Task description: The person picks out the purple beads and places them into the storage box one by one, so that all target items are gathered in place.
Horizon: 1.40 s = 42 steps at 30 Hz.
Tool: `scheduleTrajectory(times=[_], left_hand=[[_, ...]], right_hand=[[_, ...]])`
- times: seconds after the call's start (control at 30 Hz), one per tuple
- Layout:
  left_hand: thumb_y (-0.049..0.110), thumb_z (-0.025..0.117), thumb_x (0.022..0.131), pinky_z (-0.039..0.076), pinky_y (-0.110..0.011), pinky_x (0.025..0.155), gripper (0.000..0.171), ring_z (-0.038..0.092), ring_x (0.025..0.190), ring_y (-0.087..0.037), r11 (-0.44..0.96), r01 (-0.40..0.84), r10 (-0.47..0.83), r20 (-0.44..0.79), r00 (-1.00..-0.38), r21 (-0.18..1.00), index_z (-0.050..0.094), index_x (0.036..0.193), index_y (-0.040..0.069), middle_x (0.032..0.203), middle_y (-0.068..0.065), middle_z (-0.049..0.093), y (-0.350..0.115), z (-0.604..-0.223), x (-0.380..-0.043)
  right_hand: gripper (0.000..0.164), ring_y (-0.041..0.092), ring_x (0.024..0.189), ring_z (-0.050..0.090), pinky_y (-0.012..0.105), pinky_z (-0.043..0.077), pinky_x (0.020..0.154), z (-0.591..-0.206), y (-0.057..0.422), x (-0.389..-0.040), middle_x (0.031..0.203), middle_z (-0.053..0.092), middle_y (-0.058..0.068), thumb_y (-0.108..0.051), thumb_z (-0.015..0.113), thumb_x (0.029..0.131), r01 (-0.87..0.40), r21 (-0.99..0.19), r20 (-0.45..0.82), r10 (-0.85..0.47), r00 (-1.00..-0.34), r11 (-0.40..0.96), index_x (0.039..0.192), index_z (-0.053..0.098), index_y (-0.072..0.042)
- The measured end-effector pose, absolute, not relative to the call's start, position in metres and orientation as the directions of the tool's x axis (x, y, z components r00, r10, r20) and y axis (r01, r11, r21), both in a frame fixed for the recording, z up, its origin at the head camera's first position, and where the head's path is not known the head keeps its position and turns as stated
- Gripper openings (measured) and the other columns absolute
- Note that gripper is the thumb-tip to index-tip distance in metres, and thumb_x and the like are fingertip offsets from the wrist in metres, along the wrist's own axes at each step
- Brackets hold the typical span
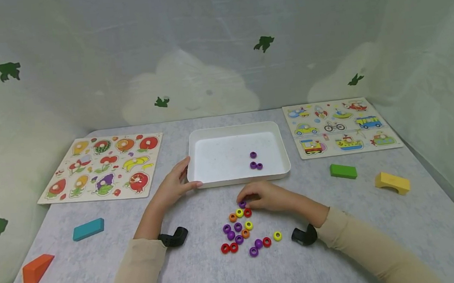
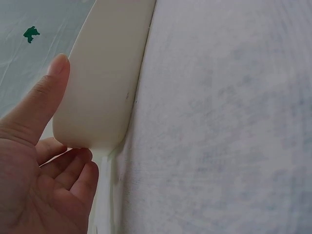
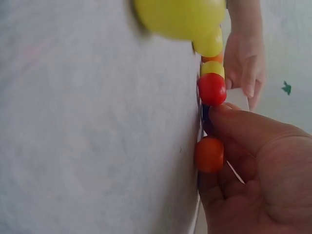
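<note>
A white tray (image 1: pixel 238 177) stands mid-table with three purple beads (image 1: pixel 253 165) inside near its right end. My left hand (image 1: pixel 173 183) holds the tray's near left corner; in the left wrist view the thumb lies along the outer wall (image 2: pixel 105 73) and the fingers curl at the end. Just in front of the tray, my right hand (image 1: pixel 268 196) pinches a purple bead (image 1: pixel 242 204) at the table surface. Close to those fingers sit a red bead (image 1: pixel 248 213) and a yellow bead (image 1: pixel 240 212). The right wrist view shows the pinched bead mostly hidden by the thumb.
Several purple, red, orange and yellow beads (image 1: pixel 239 239) are scattered nearer me. A fruit puzzle board (image 1: pixel 119 195) lies left, a vehicle puzzle board (image 1: pixel 321 136) right. Blocks lie at the sides: blue (image 1: pixel 88 229), orange (image 1: pixel 37 270), green (image 1: pixel 343 171), yellow (image 1: pixel 393 182).
</note>
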<state>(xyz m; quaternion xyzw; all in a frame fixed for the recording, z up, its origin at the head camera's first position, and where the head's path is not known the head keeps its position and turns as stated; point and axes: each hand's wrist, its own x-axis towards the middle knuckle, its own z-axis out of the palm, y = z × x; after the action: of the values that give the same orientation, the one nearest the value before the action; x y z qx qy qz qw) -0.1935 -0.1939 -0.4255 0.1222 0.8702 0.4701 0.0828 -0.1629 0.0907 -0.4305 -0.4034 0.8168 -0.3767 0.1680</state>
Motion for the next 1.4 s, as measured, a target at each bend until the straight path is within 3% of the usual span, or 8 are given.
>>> scheduleTrajectory(times=[0.2,0.37,0.47,0.73,0.9,1.07,1.2,1.4], left_hand=[[0.032,0.068,0.065,0.023,-0.031,0.096,0.086,0.017,0.121,-0.015,0.508,0.137,0.297,-0.024,-0.955,0.85,0.018,0.133,0.014,0.135,-0.002,0.017,-0.193,-0.425,-0.193],[0.031,0.068,0.065,0.023,-0.029,0.096,0.085,0.017,0.121,-0.013,0.515,0.121,0.281,-0.034,-0.959,0.849,0.019,0.132,0.015,0.135,0.0,0.017,-0.194,-0.426,-0.193],[0.033,0.068,0.065,0.023,-0.03,0.096,0.086,0.017,0.121,-0.014,0.523,0.123,0.279,-0.034,-0.96,0.843,0.018,0.133,0.015,0.135,-0.001,0.017,-0.194,-0.427,-0.193],[0.036,0.068,0.064,0.024,-0.029,0.096,0.086,0.018,0.121,-0.012,0.523,0.118,0.279,-0.039,-0.96,0.844,0.019,0.132,0.016,0.135,0.0,0.017,-0.195,-0.428,-0.195],[0.035,0.068,0.064,0.024,-0.029,0.096,0.086,0.018,0.121,-0.013,0.528,0.114,0.277,-0.043,-0.96,0.842,0.019,0.132,0.016,0.135,0.0,0.017,-0.194,-0.428,-0.195],[0.033,0.068,0.065,0.023,-0.03,0.096,0.086,0.017,0.121,-0.013,0.524,0.122,0.285,-0.039,-0.958,0.843,0.018,0.133,0.015,0.135,-0.001,0.016,-0.194,-0.427,-0.194],[0.034,0.068,0.065,0.023,-0.03,0.096,0.087,0.016,0.121,-0.014,0.525,0.123,0.29,-0.042,-0.956,0.842,0.018,0.133,0.015,0.135,-0.001,0.016,-0.193,-0.426,-0.194],[0.035,0.068,0.064,0.023,-0.031,0.096,0.087,0.017,0.121,-0.014,0.534,0.113,0.283,-0.051,-0.958,0.838,0.018,0.133,0.016,0.135,-0.001,0.015,-0.194,-0.426,-0.195]], right_hand=[[0.02,0.002,0.085,0.048,0.018,0.042,0.073,-0.42,0.09,-0.161,0.092,0.054,-0.011,-0.015,0.056,0.078,-0.497,-0.76,0.013,-0.754,-0.656,0.419,0.098,0.059,-0.014],[0.021,0.006,0.082,0.051,0.024,0.045,0.071,-0.404,0.095,-0.176,0.091,0.055,-0.007,-0.013,0.057,0.078,-0.493,-0.788,0.161,-0.65,-0.743,0.369,0.099,0.058,-0.009],[0.021,0.006,0.08,0.051,0.027,0.045,0.072,-0.401,0.1,-0.192,0.09,0.055,-0.007,-0.015,0.056,0.078,-0.48,-0.776,0.207,-0.553,-0.807,0.409,0.099,0.057,-0.01],[0.02,0.012,0.082,0.051,0.025,0.044,0.073,-0.414,0.113,-0.23,0.093,0.055,-0.001,-0.011,0.057,0.078,-0.292,-0.722,0.056,-0.368,-0.928,0.628,0.098,0.057,-0.01],[0.015,0.013,0.082,0.05,0.026,0.043,0.073,-0.42,0.113,-0.24,0.088,0.055,0.0,-0.008,0.056,0.078,-0.197,-0.656,-0.083,-0.329,-0.941,0.728,0.092,0.057,-0.012],[0.017,0.014,0.083,0.049,0.027,0.043,0.074,-0.419,0.112,-0.24,0.09,0.054,0.001,-0.006,0.055,0.078,-0.168,-0.644,-0.121,-0.316,-0.941,0.746,0.094,0.055,-0.011],[0.023,0.015,0.086,0.048,0.028,0.042,0.076,-0.413,0.116,-0.234,0.097,0.053,0.002,-0.011,0.056,0.078,-0.21,-0.671,-0.068,-0.342,-0.937,0.711,0.1,0.054,-0.009],[0.032,0.02,0.09,0.048,0.029,0.042,0.077,-0.394,0.122,-0.203,0.1,0.053,0.008,-0.019,0.059,0.077,-0.37,-0.723,0.1,-0.442,-0.891,0.583,0.105,0.052,-0.005]])
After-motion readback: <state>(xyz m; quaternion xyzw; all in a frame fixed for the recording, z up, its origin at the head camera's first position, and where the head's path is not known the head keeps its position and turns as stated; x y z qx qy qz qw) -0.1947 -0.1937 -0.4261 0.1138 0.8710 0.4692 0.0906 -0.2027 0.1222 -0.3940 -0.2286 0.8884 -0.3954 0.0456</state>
